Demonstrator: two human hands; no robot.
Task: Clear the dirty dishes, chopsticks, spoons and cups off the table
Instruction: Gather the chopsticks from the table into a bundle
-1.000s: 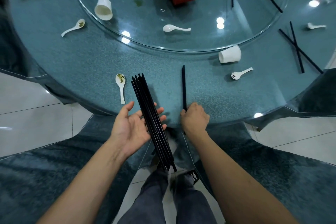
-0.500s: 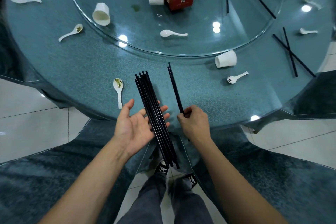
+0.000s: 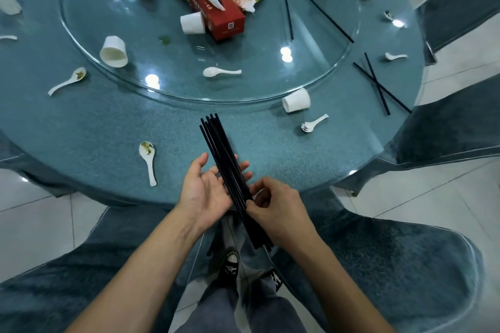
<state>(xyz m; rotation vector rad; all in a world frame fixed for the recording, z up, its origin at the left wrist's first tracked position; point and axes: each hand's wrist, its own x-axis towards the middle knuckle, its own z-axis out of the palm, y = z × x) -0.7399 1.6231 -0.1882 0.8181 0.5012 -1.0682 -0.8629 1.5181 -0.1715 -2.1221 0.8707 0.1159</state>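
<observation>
While the left hand lies open, palm up, only cradling the bundle, the right hand pinches the sticks just beside that palm, fingers curled round them. Bundle's long axis runs from the grip forward over the table edge. Crossed pair lies well right of the grip; I'd say right hand is nearer.

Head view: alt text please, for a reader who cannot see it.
A person's left hand, palm up, carries a bundle of black chopsticks while the right hand pinches it, over the near edge of a round teal table. White spoons, tipped cups, loose chopsticks and a red tissue box lie on it.
</observation>
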